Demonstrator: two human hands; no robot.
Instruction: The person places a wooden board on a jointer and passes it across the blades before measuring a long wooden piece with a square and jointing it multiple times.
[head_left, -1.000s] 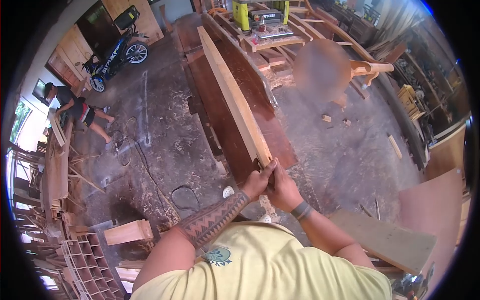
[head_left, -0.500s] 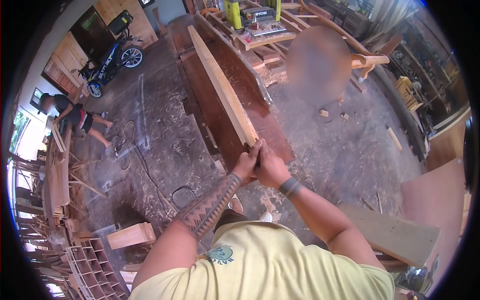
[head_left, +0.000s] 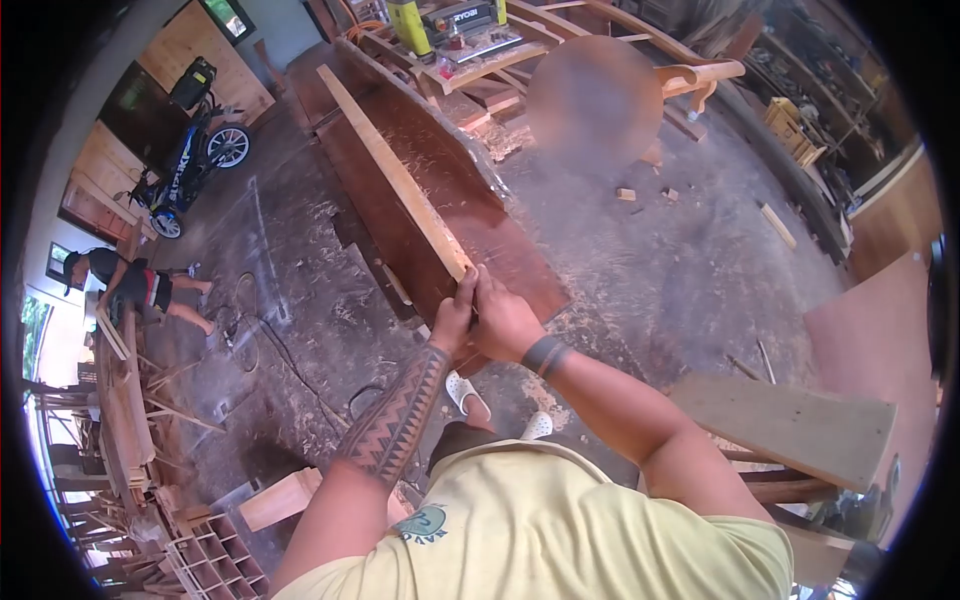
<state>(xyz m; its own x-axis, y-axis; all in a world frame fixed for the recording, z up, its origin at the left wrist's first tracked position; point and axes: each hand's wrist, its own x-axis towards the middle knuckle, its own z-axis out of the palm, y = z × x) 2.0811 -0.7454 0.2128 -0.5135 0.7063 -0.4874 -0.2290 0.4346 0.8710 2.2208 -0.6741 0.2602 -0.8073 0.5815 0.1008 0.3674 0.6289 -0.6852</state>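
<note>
A long, narrow wooden board (head_left: 395,175) runs away from me, its near end between my two hands. My left hand (head_left: 455,322) is closed on the left side of that end, thumb on top. Against it, my right hand (head_left: 503,320) grips from the right, its thumb also on the upper edge. The fingers underneath are hidden. Below and alongside the board lies a long reddish-brown wooden surface (head_left: 525,275) strewn with shavings.
A person (head_left: 135,282) bends over wood at the left, near a motorcycle (head_left: 190,165). Cords (head_left: 290,360) cross the shaving-covered floor. Ahead, a green planer-like machine (head_left: 410,28) stands by a wooden frame (head_left: 700,75). A wide plank (head_left: 790,420) lies at my right.
The view has turned, shifting most of the scene leftward. Both hands keep hold of the board, whose near end sits slightly farther left over the reddish-brown surface.
</note>
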